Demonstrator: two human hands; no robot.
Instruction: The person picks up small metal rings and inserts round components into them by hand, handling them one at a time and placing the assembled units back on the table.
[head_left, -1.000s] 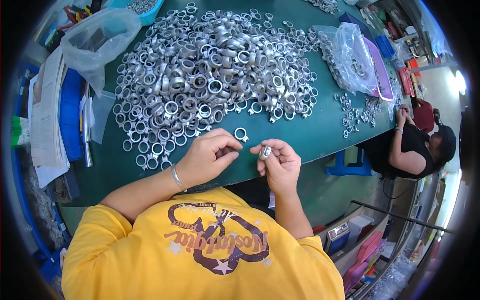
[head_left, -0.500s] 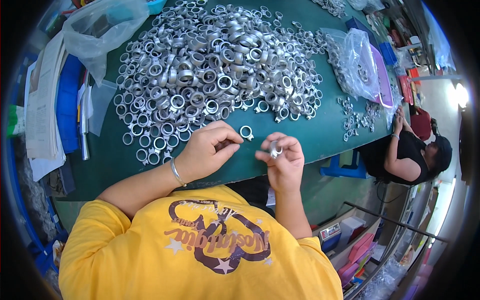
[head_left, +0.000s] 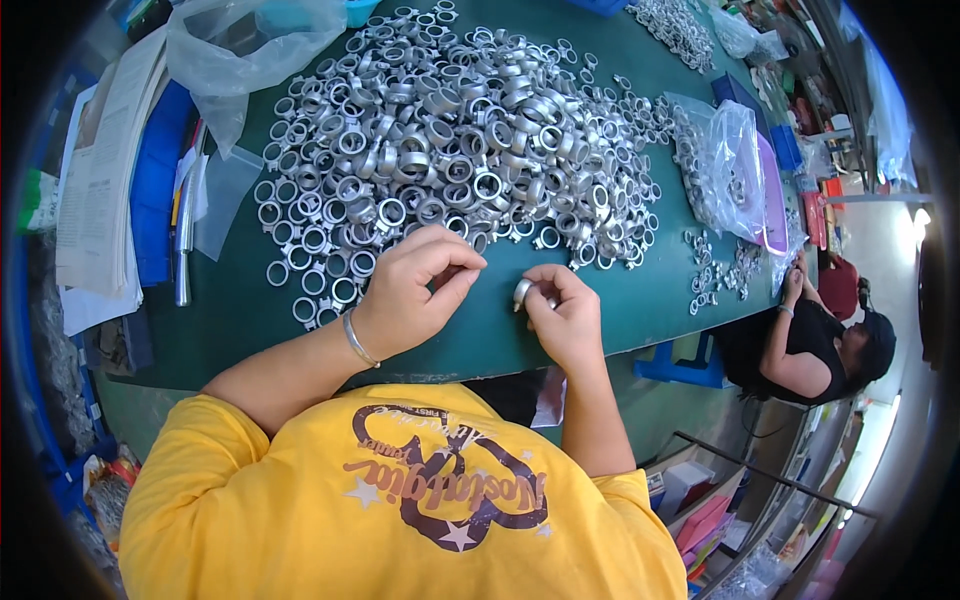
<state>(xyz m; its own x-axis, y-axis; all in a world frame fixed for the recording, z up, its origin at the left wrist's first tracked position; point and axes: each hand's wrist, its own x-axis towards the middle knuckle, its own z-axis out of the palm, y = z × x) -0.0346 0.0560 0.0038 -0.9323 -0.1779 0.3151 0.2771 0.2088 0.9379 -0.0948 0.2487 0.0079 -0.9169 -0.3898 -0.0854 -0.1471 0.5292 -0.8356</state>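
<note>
- Silver, round-banded metal ring (head_left: pixel 521 291) was at the fingertips of the bare right hand (head_left: pixel 568 320), above the near part of the flat dark-green table (head_left: pixel 470 345).
- Orientation: the ring stood on edge to the view, its visible outline longer up-and-down than across; this long axis leaned slightly, the lower end toward the person's body. A small narrow tip showed at that lower end. Direction of the opening could not be told, the fingers covering part of the band.
- Position in grip: the ring projected left of the right thumb and index finger, its outer side facing the left hand. Its right-hand part was covered by the digits.
- Right grip: grasping the ring in a pinch, fingers curled. A second bright metallic patch showed between thumb and fingers; whether it belonged to the same ring was unclear.
- Left grip: the bare left hand (head_left: pixel 410 288) was well apart from the ring, thumb and index tips close together and pointing right; whether they pinched anything could not be told.
- Surroundings: a broad heap of loose silver metal rings (head_left: pixel 450 130) lay beyond both hands; a smooth silver metal bangle (head_left: pixel 358 338) circled the left wrist.
</note>
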